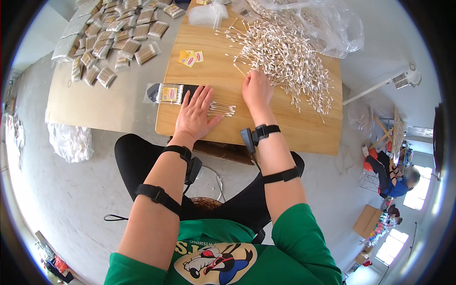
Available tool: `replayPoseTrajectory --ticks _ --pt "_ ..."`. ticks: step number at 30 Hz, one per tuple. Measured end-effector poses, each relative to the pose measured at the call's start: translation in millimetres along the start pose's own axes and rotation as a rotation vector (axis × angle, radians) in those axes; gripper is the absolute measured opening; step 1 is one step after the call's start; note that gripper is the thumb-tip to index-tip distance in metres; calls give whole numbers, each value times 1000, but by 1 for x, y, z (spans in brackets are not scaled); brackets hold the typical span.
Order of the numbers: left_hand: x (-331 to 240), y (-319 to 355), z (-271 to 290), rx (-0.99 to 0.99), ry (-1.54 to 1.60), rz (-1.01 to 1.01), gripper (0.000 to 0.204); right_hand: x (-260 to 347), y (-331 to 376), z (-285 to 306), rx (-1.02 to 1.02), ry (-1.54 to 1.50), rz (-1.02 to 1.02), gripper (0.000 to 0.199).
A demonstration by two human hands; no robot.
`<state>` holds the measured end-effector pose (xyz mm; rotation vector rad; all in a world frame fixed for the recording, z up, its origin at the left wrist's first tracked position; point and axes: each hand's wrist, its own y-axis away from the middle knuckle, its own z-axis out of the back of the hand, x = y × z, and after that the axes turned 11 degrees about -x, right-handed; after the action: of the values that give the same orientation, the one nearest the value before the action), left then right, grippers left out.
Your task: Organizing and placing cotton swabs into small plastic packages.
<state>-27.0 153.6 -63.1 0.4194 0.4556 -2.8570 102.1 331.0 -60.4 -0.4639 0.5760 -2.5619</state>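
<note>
A counting or gathering step is judged to be in hand: cotton swabs are being drawn from a loose heap and laid into a small batch. Nearest, the left hand (194, 115) is laid flat on the wooden worktop (294, 130), palm down, with its fingers spread, and nothing is gripped by it. Just right of its fingertips a small bundle of swabs (221, 109) is seen, lying side by side and roughly parallel, their ends pointing right. A little farther and to the right, the right hand (257, 89) is set at the near edge of the large heap of swabs (287, 59); its fingers are curled down into the heap, and whether any swabs are pinched cannot be told.

The next move is judged to call for a few sticks to be teased free of the tangle without the rest being dragged along, then squared against the bundle.

The swabs are thin pale sticks with white tips, lying criss-crossed in the heap. Left of the left hand, a filled clear packet of swabs (169, 93) is seen on a dark holder (154, 92). Farther left, many filled packets (114, 40) are spread on a second board, and at the far right a clear plastic bag (327, 23) is lying.
</note>
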Motion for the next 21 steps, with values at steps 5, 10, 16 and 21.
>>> replayPoseTrajectory --ticks 5,10,16,21 --pt "2 -1 -2 -34 67 11 81 6 39 19 70 -224 102 6" --pt "5 0 -2 -44 58 -1 78 14 42 29 155 -472 82 4" --pt "1 -1 5 14 33 12 68 7 -31 3 -11 -113 121 12" --pt "-2 -3 6 1 73 2 65 2 -47 -11 40 -9 212 13"
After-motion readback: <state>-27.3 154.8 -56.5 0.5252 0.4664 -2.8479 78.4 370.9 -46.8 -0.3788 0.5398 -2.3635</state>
